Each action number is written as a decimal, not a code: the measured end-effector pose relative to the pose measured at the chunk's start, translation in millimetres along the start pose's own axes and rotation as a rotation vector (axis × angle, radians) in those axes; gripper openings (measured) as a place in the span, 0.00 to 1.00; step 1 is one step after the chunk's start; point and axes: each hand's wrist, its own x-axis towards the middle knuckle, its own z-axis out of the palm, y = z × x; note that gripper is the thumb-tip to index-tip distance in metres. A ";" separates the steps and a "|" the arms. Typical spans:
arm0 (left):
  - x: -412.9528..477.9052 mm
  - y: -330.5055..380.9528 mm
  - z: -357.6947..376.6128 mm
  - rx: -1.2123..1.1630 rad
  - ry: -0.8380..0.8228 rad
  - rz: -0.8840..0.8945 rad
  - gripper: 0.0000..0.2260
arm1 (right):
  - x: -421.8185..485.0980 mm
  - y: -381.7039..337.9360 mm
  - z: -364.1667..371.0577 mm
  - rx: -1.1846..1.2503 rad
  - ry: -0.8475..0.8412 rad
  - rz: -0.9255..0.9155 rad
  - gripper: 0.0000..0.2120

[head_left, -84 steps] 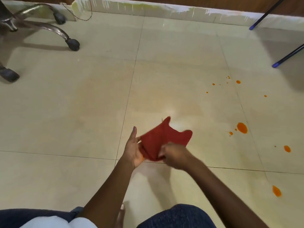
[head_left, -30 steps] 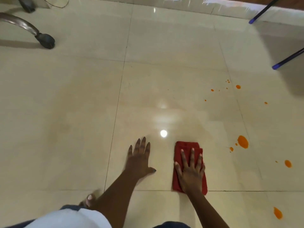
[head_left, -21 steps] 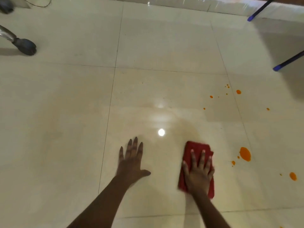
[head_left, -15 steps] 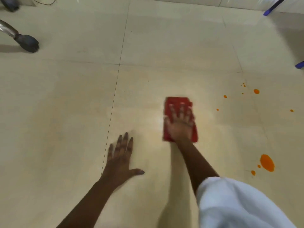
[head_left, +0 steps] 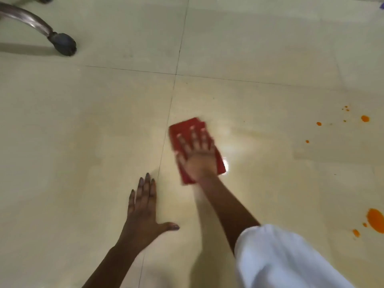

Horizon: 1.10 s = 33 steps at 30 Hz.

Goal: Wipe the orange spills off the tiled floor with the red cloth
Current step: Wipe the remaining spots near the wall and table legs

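The right hand (head_left: 197, 156) lay flat with fingers spread, pressing the folded red cloth (head_left: 185, 129) onto the floor (head_left: 83, 132). The left hand (head_left: 143, 213) rested open, palm down, nearby. Orange spills (head_left: 375, 223) sat well apart to the right.

Open tiled floor (head_left: 270, 121) runs from the red cloth (head_left: 184, 126) right to the orange spills (head_left: 375, 223). A chair caster (head_left: 63, 45) stands well off, upper left; the left hand (head_left: 143, 215) lies flat beside the cloth.

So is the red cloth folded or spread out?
Folded. The red cloth is a compact pad barely wider than the right hand pressing it, with layered edges at its far corner.
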 end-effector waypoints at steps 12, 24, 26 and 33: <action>-38.2 -23.0 3.8 -0.044 -0.037 -0.054 0.58 | -51.1 6.2 9.1 -0.054 0.066 -0.003 0.29; -29.4 68.1 28.3 0.103 -0.138 0.269 0.58 | -140.3 130.2 -2.0 -0.028 0.153 0.386 0.29; -17.2 85.6 30.8 0.101 -0.130 0.291 0.59 | -145.5 106.7 9.4 -0.057 0.189 0.271 0.28; -0.6 127.4 49.2 0.163 -0.234 0.331 0.58 | -274.3 215.5 -1.7 -0.021 0.124 0.470 0.29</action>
